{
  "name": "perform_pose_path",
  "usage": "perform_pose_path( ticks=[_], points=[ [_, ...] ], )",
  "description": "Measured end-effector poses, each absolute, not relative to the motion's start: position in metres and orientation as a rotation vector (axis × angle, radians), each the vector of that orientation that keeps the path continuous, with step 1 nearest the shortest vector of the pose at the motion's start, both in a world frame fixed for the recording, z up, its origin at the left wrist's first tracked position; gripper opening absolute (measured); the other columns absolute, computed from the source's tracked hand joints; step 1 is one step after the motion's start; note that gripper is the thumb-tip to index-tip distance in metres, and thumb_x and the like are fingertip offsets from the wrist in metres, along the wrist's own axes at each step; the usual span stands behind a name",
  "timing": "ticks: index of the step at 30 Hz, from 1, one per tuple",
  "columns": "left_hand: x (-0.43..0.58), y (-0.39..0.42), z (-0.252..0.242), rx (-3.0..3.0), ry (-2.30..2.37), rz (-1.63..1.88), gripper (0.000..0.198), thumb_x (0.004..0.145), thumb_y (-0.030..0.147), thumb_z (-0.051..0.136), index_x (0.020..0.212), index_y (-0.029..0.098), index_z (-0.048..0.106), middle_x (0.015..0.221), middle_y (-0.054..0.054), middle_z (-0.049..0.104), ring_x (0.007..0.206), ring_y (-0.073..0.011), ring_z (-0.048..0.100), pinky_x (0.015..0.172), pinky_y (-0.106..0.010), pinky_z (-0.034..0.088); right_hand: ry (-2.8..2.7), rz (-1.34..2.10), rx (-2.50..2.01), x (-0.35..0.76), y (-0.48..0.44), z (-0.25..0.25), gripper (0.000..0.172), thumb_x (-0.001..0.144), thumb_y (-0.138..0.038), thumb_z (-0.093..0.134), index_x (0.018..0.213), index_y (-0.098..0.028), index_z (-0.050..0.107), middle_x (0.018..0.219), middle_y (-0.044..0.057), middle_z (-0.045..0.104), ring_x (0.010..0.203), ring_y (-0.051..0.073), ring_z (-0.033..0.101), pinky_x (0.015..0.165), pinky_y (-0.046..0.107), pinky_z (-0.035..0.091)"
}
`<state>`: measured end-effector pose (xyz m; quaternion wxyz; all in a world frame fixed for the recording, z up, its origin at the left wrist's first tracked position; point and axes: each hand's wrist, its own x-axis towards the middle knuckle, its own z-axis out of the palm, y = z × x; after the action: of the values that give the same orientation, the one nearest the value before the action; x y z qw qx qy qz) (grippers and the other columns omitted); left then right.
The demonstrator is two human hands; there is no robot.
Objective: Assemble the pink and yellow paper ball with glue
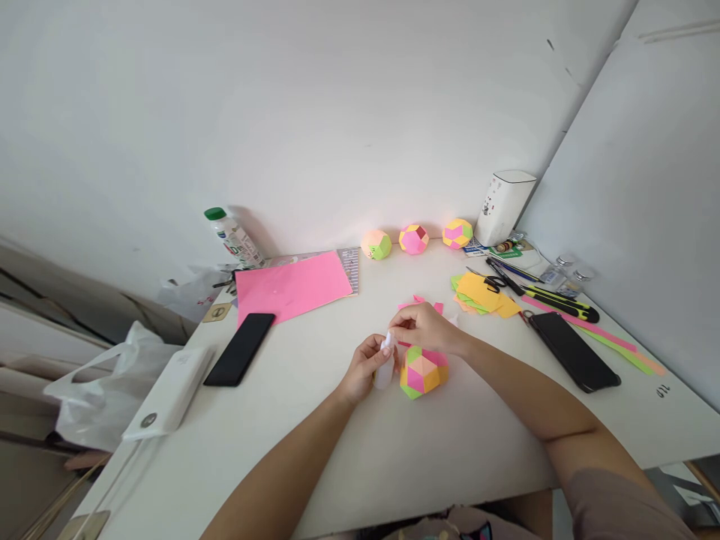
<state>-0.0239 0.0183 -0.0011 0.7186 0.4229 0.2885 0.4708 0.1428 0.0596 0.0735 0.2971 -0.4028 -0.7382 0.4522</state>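
The left hand (pixel 360 369) is gripping a small white plastic bottle (pixel 384 374) beside a multicoloured faceted paper ball (pixel 423 373), while the right hand (pixel 423 327) is holding bent fingers at the nozzle (pixel 388 340), pinching what I cannot tell.

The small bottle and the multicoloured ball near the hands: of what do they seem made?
The small bottle: probably smooth plastic, by its pale, seemingly translucent body. The multicoloured ball: likely matte paper or thin card; its flat facets meet at crisp edges.

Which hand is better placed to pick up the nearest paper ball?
Probably the right hand: it is close to the nearest paper ball, while the left hand grips the white bottle. Whether the right hand also pinches something is unclear.
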Motion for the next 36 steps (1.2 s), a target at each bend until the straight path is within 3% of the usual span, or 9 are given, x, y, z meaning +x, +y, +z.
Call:
perform_pose_path(
  ticks=[18, 36],
  points=[
    [-0.0253, 0.0183, 0.0018, 0.922, 0.626, 1.024, 0.026, 0.076, 0.04, 0.067, 0.078, 0.016, 0.056, 0.075, -0.004, 0.065, 0.062, -0.0161, 0.06, 0.061, -0.029, 0.043, -1.912, 1.186, -1.109, 0.1406, 0.0586, 0.0728, 0.009, 0.069, -0.016, 0.055, 0.071, -0.015, 0.064, 0.067, 0.0, 0.064, 0.061, 0.011, 0.058, 0.056, 0.021, 0.046],
    [-0.0289, 0.0209, 0.0014, 0.916, 0.665, 1.017, 0.032, 0.076, 0.046, 0.062, 0.07, 0.015, 0.057, 0.064, -0.004, 0.063, 0.05, -0.0141, 0.055, 0.051, -0.027, 0.039, -1.929, 1.189, -1.135, 0.1416, 0.0596, 0.0721, 0.007, 0.071, -0.016, 0.053, 0.069, -0.016, 0.06, 0.062, -0.002, 0.057, 0.056, 0.009, 0.051, 0.052, 0.02, 0.041]
  ],
)
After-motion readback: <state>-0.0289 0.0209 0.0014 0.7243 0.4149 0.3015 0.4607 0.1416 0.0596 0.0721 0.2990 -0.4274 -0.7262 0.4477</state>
